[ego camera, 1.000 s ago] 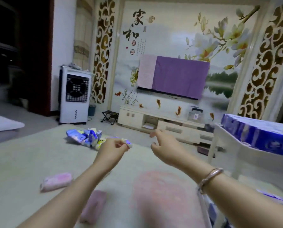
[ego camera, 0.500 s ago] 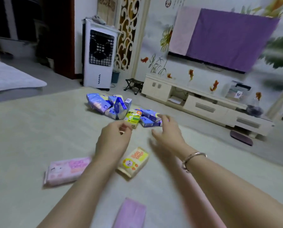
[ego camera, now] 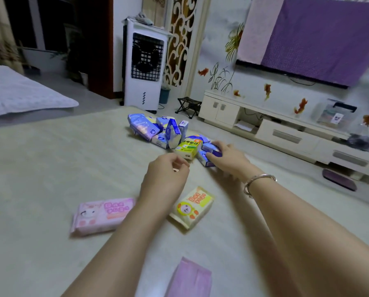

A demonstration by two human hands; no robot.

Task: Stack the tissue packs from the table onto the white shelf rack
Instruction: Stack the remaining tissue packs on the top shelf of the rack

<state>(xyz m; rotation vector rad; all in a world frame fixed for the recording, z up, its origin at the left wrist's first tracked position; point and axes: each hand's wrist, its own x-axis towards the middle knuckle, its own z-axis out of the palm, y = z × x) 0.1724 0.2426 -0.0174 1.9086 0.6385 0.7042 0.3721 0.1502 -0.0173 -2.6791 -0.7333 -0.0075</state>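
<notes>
On the table: tissue packs lie loose across the pale cloth, a heap at the far middle and single packs nearer.
Right hand: reaches to the near right edge of the heap, fingers curled round a blue pack, thumb on its near side.
Left hand: hovers above the cloth just left of the right hand, fingers loosely curled with thumb near fingertips, holding nothing.
Heap of blue packs: beyond both hands, some packs flat, some standing on edge.
Yellow-green pack: at the near edge of the heap, between the two hands and just past them, touching the blue pack.
Yellow pack: flat on the cloth between the two forearms.
Pink pack: flat, left of the left forearm.
Purple pack: at the bottom edge, between the forearms.
Bracelet: round the right wrist.
</notes>
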